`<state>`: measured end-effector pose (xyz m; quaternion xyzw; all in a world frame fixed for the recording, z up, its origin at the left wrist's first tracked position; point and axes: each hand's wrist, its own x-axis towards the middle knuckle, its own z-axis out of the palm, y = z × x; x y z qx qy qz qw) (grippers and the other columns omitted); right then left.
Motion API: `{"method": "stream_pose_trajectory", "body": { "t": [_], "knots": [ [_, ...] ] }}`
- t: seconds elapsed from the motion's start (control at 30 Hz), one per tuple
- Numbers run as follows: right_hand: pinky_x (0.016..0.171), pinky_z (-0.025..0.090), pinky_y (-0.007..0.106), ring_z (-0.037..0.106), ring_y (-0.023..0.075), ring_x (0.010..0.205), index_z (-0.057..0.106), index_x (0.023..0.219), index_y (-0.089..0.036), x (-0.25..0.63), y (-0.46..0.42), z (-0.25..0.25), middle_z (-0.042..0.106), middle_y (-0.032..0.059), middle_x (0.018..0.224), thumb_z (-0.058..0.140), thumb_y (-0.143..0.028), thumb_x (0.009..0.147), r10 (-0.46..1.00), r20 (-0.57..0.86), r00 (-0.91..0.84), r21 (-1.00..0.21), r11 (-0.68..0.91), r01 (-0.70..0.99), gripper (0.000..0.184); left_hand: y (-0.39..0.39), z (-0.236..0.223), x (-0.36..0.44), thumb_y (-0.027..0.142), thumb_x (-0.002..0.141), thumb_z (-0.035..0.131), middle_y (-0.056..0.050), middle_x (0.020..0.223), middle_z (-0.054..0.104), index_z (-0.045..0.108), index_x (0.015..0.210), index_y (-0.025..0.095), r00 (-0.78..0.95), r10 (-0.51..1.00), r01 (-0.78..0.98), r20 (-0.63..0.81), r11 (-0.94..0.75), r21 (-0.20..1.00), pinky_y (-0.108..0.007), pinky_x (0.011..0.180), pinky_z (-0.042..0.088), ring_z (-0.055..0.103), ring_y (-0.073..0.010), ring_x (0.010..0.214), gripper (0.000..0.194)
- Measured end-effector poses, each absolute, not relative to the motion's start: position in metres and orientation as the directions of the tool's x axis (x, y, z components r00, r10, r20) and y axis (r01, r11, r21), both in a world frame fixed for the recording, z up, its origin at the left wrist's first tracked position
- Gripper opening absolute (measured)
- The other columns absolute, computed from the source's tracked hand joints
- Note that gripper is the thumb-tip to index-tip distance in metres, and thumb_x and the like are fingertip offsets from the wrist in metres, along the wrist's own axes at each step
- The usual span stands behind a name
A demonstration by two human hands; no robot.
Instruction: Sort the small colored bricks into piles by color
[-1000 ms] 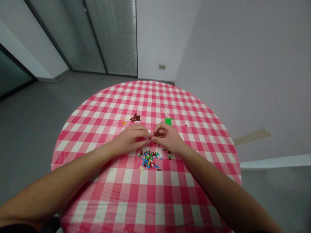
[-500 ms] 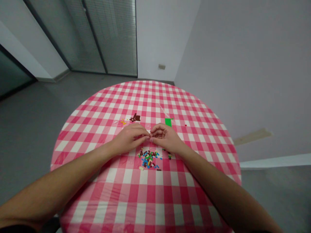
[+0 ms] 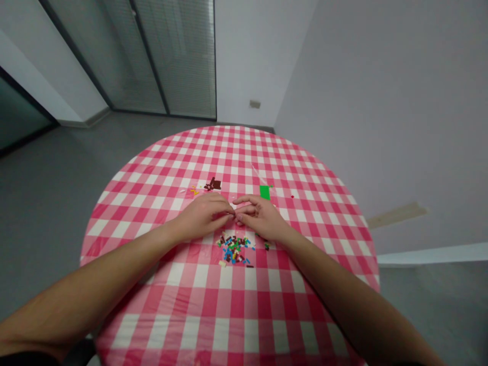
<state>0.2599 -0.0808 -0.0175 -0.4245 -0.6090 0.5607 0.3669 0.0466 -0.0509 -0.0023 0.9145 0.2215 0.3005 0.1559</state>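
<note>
My left hand (image 3: 208,216) is closed in a pinch over the middle of the table, on something too small to make out. Against its fingertips is my right hand (image 3: 259,216), its thumb and fingers curled in a pinch as well; whatever lies between them is hidden. Just below both hands spreads a pile of small mixed building bricks (image 3: 234,250), blue, green, brown and cream. A green flat plate (image 3: 264,192) lies beyond my right hand, which partly covers a few dark bricks (image 3: 266,246).
A round table (image 3: 224,292) has a red-and-white checked cover. Brown pieces (image 3: 214,184) and yellow pieces (image 3: 194,191) lie behind my left hand. One tiny red piece (image 3: 292,196) sits to the right. A wall (image 3: 381,127) stands close on the right, glass panels (image 3: 179,61) behind.
The fingers of my right hand have spread and shifted slightly at the tips. My left hand keeps its pinch in nearly the same place.
</note>
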Motion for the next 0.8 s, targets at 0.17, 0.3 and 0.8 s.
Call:
{"method": "stream_pose_trajectory", "body": {
  "t": [0.17,0.3,0.8],
  "knots": [
    [0.077,0.058,0.036,0.072,0.0171,0.081,0.060,0.111,-0.022,0.261,-0.080,-0.018,0.077,0.0053,0.091,0.069,-0.021,0.079,0.933,-0.034,-0.359,-0.996,-0.001,0.091,0.032,-0.043,-0.002,0.036,0.020,0.088,0.058,-0.004,0.083,0.076,0.073,0.084,0.020,0.621,0.650,0.369,0.438,-0.735,0.568,-0.033,0.074,0.054,0.068,-0.0174,0.077,0.015],
    [0.073,0.058,0.035,0.071,0.0162,0.076,0.061,0.110,-0.021,0.263,-0.078,-0.022,0.077,0.0049,0.088,0.069,-0.022,0.079,0.946,-0.036,-0.321,-0.995,-0.004,0.103,0.032,-0.026,-0.003,0.018,0.028,0.081,0.068,-0.005,0.074,0.075,0.074,0.080,0.018,0.419,0.854,0.372,0.308,-0.472,0.799,-0.029,0.061,0.054,0.068,-0.0163,0.067,0.012],
    [0.071,0.056,0.034,0.070,0.0172,0.076,0.063,0.110,-0.021,0.265,-0.078,-0.024,0.076,0.0052,0.087,0.067,-0.021,0.080,0.950,-0.017,-0.312,-0.989,0.030,0.142,0.030,-0.003,-0.014,0.000,0.037,0.078,0.067,-0.008,0.088,0.079,0.079,0.090,0.018,0.386,0.922,0.597,-0.005,-0.246,0.764,-0.033,0.073,0.055,0.073,-0.0244,0.081,0.026]
  ]
}}
